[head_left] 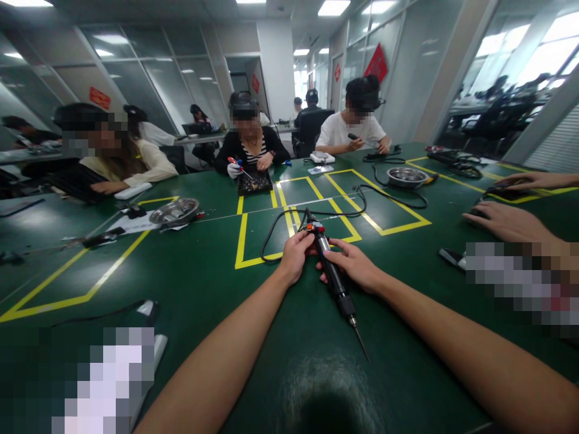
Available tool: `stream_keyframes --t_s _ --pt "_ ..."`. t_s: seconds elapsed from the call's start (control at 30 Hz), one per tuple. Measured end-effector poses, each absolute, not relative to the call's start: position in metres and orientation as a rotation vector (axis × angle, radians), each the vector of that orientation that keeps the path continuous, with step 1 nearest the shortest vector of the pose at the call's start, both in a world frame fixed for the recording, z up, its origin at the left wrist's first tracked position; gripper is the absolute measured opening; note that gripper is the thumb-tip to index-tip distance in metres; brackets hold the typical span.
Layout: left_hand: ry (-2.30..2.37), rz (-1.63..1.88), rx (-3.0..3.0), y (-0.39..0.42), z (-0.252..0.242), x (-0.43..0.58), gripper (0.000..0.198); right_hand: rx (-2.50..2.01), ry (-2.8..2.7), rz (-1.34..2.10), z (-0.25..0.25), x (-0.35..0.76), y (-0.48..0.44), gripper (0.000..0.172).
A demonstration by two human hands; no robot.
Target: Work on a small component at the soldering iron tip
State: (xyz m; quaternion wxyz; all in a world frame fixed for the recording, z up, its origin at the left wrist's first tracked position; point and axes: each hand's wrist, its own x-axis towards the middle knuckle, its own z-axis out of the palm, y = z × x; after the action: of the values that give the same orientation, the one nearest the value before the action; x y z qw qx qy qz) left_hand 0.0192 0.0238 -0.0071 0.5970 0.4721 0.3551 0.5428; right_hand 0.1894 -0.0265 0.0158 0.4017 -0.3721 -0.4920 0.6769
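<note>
A black, cylindrical electric screwdriver was over the glossy green table, the left hand closed near its corded end and the right hand around its body, seemingly being handled, the next move likely calling for a steady grip.

No readable text; red wall sign at left perhaps lettered, too blurred to make out.

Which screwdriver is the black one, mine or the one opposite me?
The black screwdriver is yours, gripped by your right hand, its tip toward you. The other screwdriver, held opposite, has a red handle.
</note>
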Motion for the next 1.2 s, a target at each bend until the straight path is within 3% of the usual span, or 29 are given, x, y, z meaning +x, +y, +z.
stream_keyframes --t_s 0.2,0.53,0.9,1.2 --pt "0.9 1.303 1.116 0.027 -0.009 0.022 0.028 -0.95 -1.301 1.615 0.011 0.188 -0.027 0.06" --pt "0.925 1.429 1.141 0.028 -0.008 0.021 0.046 -0.972 -1.326 1.55 0.006 0.189 -0.027 0.066" --pt "1.199 1.528 1.742 0.025 0.0 0.009 0.031 -1.089 -1.39 1.399 0.009 0.189 -0.029 0.07" --pt "1.292 1.551 1.837 0.021 -0.004 0.013 0.025 -1.083 -1.381 1.39 0.006 0.189 -0.026 0.066"
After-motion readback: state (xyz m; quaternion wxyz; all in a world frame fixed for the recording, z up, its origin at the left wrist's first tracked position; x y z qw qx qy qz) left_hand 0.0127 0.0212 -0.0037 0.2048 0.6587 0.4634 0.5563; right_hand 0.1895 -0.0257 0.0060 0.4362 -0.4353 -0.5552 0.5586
